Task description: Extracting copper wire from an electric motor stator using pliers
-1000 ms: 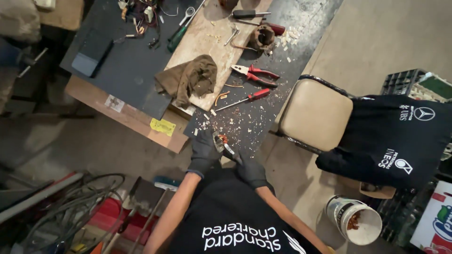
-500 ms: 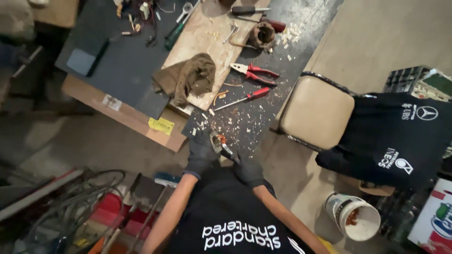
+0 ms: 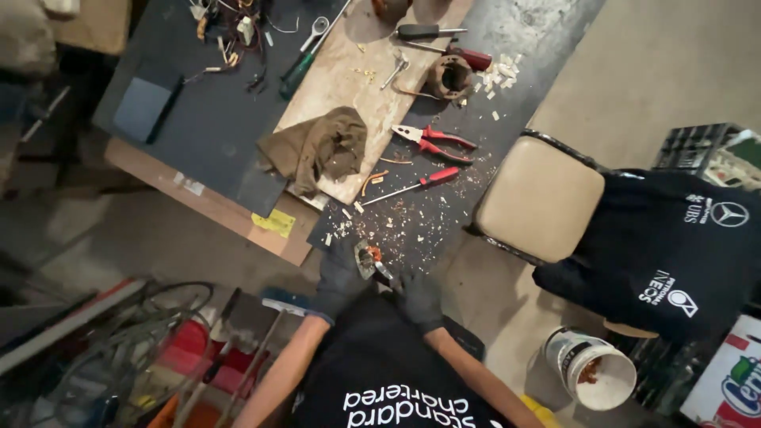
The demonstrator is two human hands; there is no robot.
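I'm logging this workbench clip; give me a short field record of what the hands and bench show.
left hand: gloved, on small metal part
right hand: gloved, at the same part
bench: dark top, scattered shavings
tools: red-handled pliers, red-handled screwdriver
cloth: brown rag
beside: beige chair, white bucket

This was a small repair workshop, cluttered and rough. A dark, scuffed workbench top (image 3: 198,150) with a pale wooden board (image 3: 357,95) laid on it carried hand tools: red-handled pliers (image 3: 436,141), a red-handled screwdriver (image 3: 412,184), a black-handled screwdriver (image 3: 424,32) and a round rusty motor part (image 3: 449,77). Pale shavings and chips (image 3: 404,226) littered the bench edge, a crumpled brown rag (image 3: 317,147) lay beside the tools, and tangled wires (image 3: 230,24) sat at the far end. Below stood a cream-cushioned metal chair (image 3: 539,198), a white plastic bucket (image 3: 593,371) on the bare concrete floor (image 3: 674,71), and loops of cable (image 3: 135,325) among scrap.
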